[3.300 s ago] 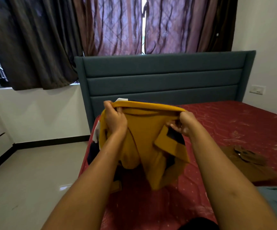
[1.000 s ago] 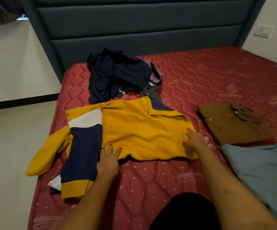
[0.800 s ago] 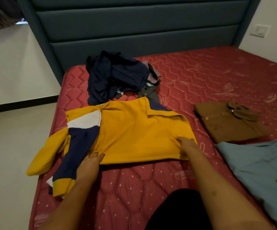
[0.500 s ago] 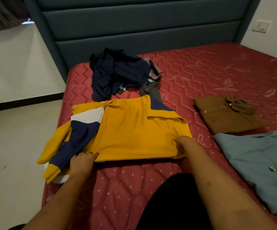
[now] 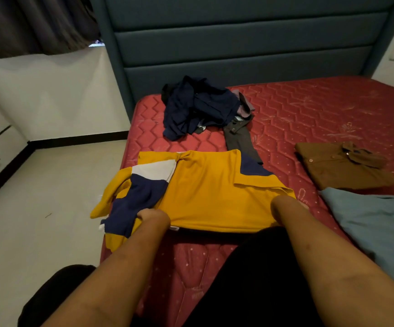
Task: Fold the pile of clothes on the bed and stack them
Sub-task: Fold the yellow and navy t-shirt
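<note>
On red quilted mattress point(image 5: 309, 109), mustard-yellow polo shirt point(image 5: 210, 192) flat, left hand point(image 5: 152, 214) gripping its near hem, right hand point(image 5: 284, 204) at its collar end, grasp hidden, cannot tell, crumpled navy clothes pile point(image 5: 198, 107) beyond shirt

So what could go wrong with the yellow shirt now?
1. The yellow shirt has its navy sleeve bunched and hanging past the mattress edge; it might slide off toward the floor.
2. The left hand grips right beside that bunch, so a fold could trap a lump.
3. The right hand is close to the blue-grey shirt and could rumple it.
</note>
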The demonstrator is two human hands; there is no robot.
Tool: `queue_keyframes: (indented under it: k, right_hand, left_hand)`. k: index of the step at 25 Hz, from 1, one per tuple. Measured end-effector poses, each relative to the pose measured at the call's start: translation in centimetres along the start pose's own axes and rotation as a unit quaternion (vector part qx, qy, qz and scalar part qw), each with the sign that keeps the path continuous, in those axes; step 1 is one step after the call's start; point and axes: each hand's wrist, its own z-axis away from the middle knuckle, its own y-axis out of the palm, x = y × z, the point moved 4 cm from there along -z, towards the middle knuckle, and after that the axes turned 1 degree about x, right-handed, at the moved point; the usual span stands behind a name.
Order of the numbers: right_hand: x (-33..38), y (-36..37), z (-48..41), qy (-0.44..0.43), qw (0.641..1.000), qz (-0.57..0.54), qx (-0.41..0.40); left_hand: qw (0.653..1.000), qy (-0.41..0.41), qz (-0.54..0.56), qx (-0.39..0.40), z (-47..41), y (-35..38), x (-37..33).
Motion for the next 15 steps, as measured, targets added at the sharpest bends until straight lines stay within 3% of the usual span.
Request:
queue_keyframes:
  k: [2, 5, 7, 10, 15]
  right_hand:
    - [0.1, -0.5, -1.3, -0.006, 1.0, -0.018, -0.024]
    - [0.9, -2.0, 4.0, 0.004, 0.978, -0.152, -0.146]
    - [1.9, -3.7, 6.1, -0.064, 0.959, -0.151, -0.23]
    - [3.3, -4.3, 5.0, -0.179, 0.932, -0.202, -0.243]
    - [3.3, -4.7, 0.6, -0.115, 0.908, -0.32, -0.246]
  left_hand:
    - [0.997, -0.039, -0.023, 0.068, 0.8, -0.9, -0.3]
    - [0.992, 0.018, -0.037, 0.123, 0.9, -2.9, -2.4]
    - [0.99, 0.106, 0.007, 0.09, -0.4, -4.9, -5.1]
    - [0.975, 0.197, 0.103, 0.011, -1.6, -9.0, -9.5]
    - [0.926, 0.197, 0.313, -0.08, -4.9, -13.9, -15.0]
